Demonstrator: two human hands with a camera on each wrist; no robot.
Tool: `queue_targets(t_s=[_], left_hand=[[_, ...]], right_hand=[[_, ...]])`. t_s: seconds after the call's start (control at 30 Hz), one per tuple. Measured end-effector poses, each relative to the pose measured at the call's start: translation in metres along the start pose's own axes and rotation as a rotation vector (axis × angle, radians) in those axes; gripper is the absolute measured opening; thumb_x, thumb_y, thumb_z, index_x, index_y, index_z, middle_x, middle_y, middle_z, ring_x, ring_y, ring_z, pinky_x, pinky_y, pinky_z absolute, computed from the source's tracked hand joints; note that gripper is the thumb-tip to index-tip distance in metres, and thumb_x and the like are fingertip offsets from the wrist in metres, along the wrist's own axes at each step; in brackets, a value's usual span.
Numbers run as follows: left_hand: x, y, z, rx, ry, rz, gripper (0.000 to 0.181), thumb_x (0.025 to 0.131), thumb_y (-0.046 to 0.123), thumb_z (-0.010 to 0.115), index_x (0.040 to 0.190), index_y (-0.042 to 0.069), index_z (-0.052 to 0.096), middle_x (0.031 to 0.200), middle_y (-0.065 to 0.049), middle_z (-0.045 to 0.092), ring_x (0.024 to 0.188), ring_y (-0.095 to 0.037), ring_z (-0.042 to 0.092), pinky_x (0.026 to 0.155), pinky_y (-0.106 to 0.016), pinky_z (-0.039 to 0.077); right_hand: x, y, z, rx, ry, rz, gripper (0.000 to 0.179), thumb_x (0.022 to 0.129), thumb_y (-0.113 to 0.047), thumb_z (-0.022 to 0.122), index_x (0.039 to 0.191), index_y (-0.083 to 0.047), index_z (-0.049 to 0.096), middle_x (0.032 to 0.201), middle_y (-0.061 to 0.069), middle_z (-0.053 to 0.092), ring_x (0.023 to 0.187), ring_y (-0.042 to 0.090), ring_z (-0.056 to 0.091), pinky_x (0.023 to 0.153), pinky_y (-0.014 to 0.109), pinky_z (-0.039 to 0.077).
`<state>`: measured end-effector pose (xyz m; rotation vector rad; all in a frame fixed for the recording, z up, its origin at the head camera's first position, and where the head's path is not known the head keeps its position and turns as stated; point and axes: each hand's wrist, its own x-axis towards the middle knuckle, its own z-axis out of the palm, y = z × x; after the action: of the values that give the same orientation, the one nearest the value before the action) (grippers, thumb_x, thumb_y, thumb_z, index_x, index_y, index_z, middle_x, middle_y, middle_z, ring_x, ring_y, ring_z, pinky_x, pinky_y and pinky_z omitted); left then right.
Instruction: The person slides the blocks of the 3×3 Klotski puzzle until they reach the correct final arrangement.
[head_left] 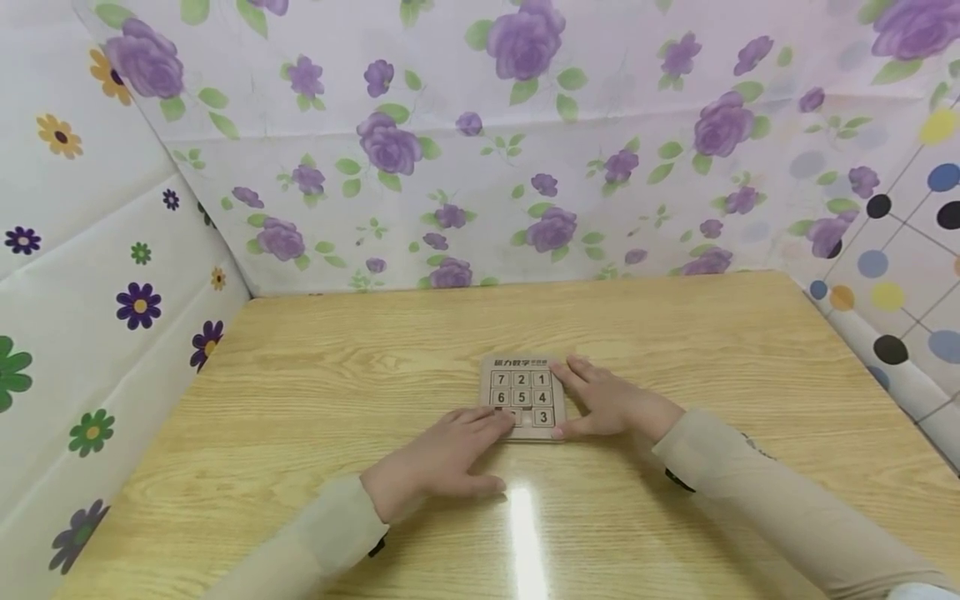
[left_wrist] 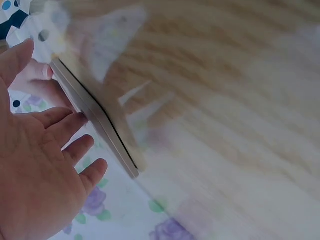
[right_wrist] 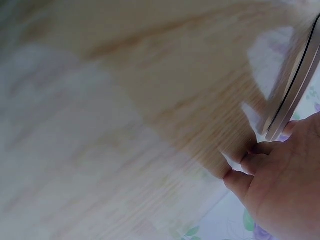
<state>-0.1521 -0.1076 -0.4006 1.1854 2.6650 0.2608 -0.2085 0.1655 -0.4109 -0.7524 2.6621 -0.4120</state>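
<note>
A square number sliding puzzle (head_left: 522, 362) lies flat on the table in the head view, with Chinese lettering along its top. Its upper rows read 7, 2, 1 and 6, 5, 4; a 3 tile (head_left: 543, 417) sits at bottom right. My left hand (head_left: 442, 458) reaches over the lower left corner, fingers extended and fingertips on a bottom-row tile whose number they partly cover. The right hand (head_left: 611, 402) holds the board's right side, thumb at the lower corner and index finger at the upper one. Both wrist views show the board's thin edge (left_wrist: 95, 117) beside the fingers.
The wood-grain table (head_left: 360, 350) is glossy, with a bright light streak in front of the puzzle. Behind it hangs a purple-flowered cloth (head_left: 450, 167). Patterned sheets flank it: a daisy-printed one (head_left: 97, 350) on the left and a dotted one (head_left: 885, 250) on the right.
</note>
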Motion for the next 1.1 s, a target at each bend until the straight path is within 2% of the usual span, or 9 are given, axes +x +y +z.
queue_targets(t_s=[0.3, 0.63, 0.87, 1.1], left_hand=[[0.009, 0.006, 0.003, 0.015, -0.011, -0.013, 0.084, 0.085, 0.055, 0.060, 0.149, 0.009, 0.030, 0.154, -0.005, 0.033, 0.142, -0.029, 0.028, 0.116, -0.048, 0.024], [0.010, -0.012, 0.000, -0.028, 0.069, -0.059, 0.086, 0.087, 0.053, 0.059, 0.149, 0.004, 0.026, 0.154, -0.011, 0.030, 0.142, -0.034, 0.026, 0.116, -0.053, 0.021], [0.009, -0.017, 0.003, -0.066, 0.004, -0.107, 0.086, 0.087, 0.055, 0.058, 0.150, 0.006, 0.024, 0.155, -0.009, 0.029, 0.143, -0.033, 0.024, 0.116, -0.053, 0.021], [0.003, -0.009, -0.002, -0.059, -0.015, -0.096, 0.084, 0.086, 0.052, 0.060, 0.149, 0.006, 0.028, 0.153, -0.010, 0.033, 0.142, -0.034, 0.027, 0.117, -0.052, 0.021]], right_hand=[[0.000, -0.002, 0.000, 0.003, -0.012, 0.017, 0.103, 0.081, -0.063, 0.061, 0.154, -0.010, 0.012, 0.156, 0.026, 0.008, 0.143, 0.046, 0.011, 0.114, 0.061, 0.017], [0.000, 0.002, 0.003, 0.015, -0.022, 0.026, 0.104, 0.080, -0.064, 0.061, 0.154, -0.011, 0.010, 0.157, 0.024, 0.006, 0.144, 0.044, 0.008, 0.115, 0.060, 0.015], [0.003, 0.005, 0.008, 0.001, -0.013, 0.019, 0.106, 0.078, -0.067, 0.060, 0.154, -0.012, 0.010, 0.157, 0.024, 0.007, 0.144, 0.044, 0.009, 0.116, 0.059, 0.015], [0.004, 0.006, 0.006, -0.008, -0.012, 0.017, 0.106, 0.078, -0.067, 0.060, 0.154, -0.012, 0.010, 0.157, 0.025, 0.007, 0.143, 0.045, 0.010, 0.115, 0.060, 0.015]])
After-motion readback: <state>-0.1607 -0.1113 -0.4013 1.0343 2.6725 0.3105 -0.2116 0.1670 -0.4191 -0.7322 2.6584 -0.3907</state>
